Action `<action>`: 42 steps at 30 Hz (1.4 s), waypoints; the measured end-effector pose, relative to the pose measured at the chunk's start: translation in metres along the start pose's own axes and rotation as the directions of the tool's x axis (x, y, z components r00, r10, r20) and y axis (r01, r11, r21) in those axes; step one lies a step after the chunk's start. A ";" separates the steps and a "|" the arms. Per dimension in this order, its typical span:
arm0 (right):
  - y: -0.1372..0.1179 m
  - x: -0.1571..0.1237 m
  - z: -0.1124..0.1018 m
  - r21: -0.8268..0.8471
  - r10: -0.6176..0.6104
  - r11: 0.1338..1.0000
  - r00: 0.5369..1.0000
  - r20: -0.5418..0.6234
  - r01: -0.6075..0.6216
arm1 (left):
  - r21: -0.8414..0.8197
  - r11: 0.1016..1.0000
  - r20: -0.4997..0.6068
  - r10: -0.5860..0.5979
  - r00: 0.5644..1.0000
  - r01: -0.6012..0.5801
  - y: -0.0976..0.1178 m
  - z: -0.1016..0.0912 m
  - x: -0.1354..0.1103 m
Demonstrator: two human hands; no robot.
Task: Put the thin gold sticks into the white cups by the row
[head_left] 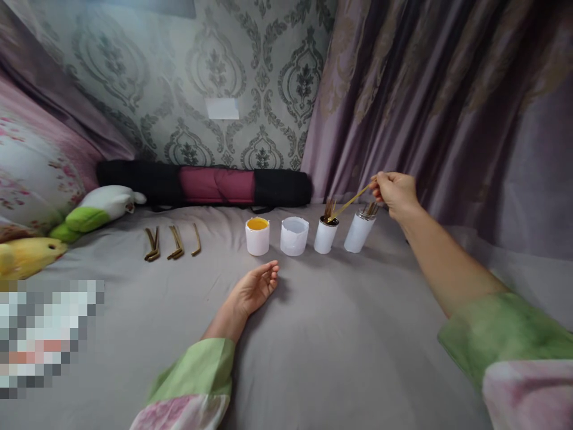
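Observation:
Pinched in the fingertips of my right hand (394,190) is a thin gold stick (353,200), slanting down to the left. Its lower end reaches the mouth of a narrow white can (326,239) that holds several thin brownish sticks. Whether the stick's tip is shaped or bent I cannot tell. Below my right hand another white can (358,233) leans slightly and holds more thin metal sticks. My left hand (257,288) rests palm up on the grey sheet, fingers loosely curled with nothing in them, in front of two wider white tubs: one with a yellow-orange inside (258,243), one pale inside (294,243).
Left of the tubs lie bent gold metal straws in two small groups (153,243) (176,242) and one single bent straw (196,240). Plush toys (96,209) sit at the far left. Along the wall runs a black and maroon roll (217,185); purple curtains (403,89) hang at right.

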State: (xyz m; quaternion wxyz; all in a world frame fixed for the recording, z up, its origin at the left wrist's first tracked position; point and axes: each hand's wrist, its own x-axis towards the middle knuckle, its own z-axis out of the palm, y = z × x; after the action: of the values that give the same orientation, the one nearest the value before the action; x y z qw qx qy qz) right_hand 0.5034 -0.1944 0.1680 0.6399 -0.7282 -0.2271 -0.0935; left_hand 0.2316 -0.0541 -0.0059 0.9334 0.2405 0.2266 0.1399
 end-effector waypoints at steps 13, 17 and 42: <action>0.021 0.017 0.010 -0.320 -0.225 0.921 0.974 0.030 0.223 | 0.001 1.000 -0.016 -0.011 1.000 0.011 -0.001 -0.001 0.001; 0.023 0.011 0.012 -0.372 -0.221 0.900 0.974 0.057 0.226 | 0.004 1.000 -0.017 -0.011 1.000 0.011 0.000 -0.001 0.000; 0.044 -0.002 0.035 -0.470 -0.137 0.849 0.959 0.249 0.243 | 0.000 1.000 -0.018 -0.004 1.000 0.004 0.000 0.000 -0.001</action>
State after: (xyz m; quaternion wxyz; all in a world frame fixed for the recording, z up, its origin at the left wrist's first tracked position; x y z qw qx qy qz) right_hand 0.5162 -0.1644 0.1225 0.3921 -0.8472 -0.3317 -0.1359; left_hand 0.2305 -0.0543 -0.0054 0.9316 0.2389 0.2355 0.1400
